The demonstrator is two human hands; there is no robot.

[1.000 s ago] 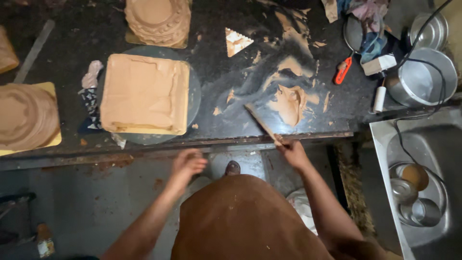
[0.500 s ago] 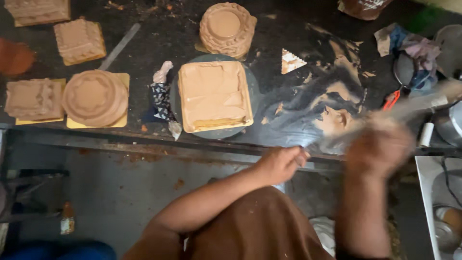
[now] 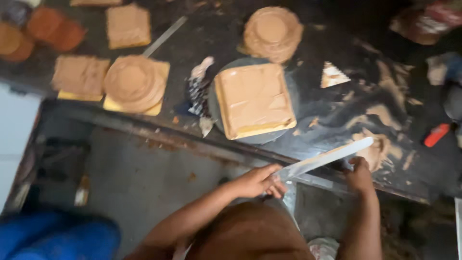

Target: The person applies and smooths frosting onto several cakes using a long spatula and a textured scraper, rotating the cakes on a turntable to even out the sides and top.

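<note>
Blurrily, both hands, left (image 3: 257,182) and right (image 3: 358,174), clenched on a pale flat blade (image 3: 327,158), grip details smeared.

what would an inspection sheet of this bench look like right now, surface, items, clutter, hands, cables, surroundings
surface: dark worktop, smeared with tan paste toward the right.
job's things: long flat blade spanning both hands; square tan-coated slab on a round grey disc.
clutter: two round tan stacks, flat square tan pieces, triangular scraper, crumpled rag, red tool.
hands: left hand pinches the blade's near end; right hand grips the other end at the bench edge.
cables: nothing seen.
surroundings: grey floor below the bench; blue shape at lower left, blurred.
</note>
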